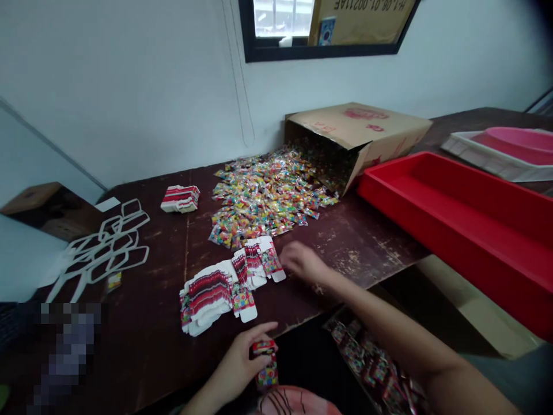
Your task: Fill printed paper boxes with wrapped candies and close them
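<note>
Near the table's front edge, my left hand (242, 357) is closed around a small, colourfully printed box (265, 364), thumb across its front and index finger stretched above it. My right hand (302, 262), a little blurred, is over the table just right of a row of flat printed cartons (254, 262). Its fingers curl downward and anything in them is hidden. A larger stack of the same cartons (210, 294) lies to the left. Behind them spreads a big heap of small wrapped candies (268, 196).
An open cardboard box (358, 127) lies on its side behind the candies. At right is a long red tray (458, 213). Left are white loops (116, 242), a brown box (56, 210) and another carton stack (180, 199). Below the edge, a container holds several printed packs (375, 369).
</note>
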{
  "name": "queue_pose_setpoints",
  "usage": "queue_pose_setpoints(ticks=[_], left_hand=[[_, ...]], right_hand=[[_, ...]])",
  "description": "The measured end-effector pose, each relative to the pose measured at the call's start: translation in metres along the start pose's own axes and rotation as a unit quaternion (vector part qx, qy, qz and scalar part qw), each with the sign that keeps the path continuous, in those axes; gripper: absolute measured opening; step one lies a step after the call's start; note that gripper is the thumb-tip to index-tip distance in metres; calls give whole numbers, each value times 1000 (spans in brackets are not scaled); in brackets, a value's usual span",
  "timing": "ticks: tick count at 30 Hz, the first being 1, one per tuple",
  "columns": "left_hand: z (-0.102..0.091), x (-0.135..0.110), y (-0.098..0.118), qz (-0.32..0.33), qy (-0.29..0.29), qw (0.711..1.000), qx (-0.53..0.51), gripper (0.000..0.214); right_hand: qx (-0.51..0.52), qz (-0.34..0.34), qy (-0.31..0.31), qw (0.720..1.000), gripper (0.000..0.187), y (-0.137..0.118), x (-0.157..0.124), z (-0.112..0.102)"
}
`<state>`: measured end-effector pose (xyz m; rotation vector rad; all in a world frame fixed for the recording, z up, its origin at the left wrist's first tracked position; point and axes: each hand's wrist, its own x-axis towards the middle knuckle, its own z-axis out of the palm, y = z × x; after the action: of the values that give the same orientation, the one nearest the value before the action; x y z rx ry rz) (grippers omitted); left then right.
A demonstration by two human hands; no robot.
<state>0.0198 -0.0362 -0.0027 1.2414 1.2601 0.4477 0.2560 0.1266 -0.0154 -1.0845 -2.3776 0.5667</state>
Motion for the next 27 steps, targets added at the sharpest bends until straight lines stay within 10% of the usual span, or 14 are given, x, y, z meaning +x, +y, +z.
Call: queue_pose_setpoints(ticks=[3,6,12,16,22,27], left_hand=[[-23,-12,14,-8,-7,994,113,53],[-45,-22,13,-12,-17,985,174,33],[-45,3,5,-22,108,986,-121,36],[-23,32,12,-68,90,972,-208,58],[7,48,14,-28,18,983,-180,56],[18,44,8,7,32,990,-139,58]], right_hand=[[-57,99,69,991,42,61,45,-22],[-79,121,73,987,52,79,33,-12],[-59,8,11,998,86,12,-96,55],[64,-24,40,997,41,-28,-136,69],[300,126,170,930,15,-54,-86,43],[212,65,157,962,14,-61,-48,25]])
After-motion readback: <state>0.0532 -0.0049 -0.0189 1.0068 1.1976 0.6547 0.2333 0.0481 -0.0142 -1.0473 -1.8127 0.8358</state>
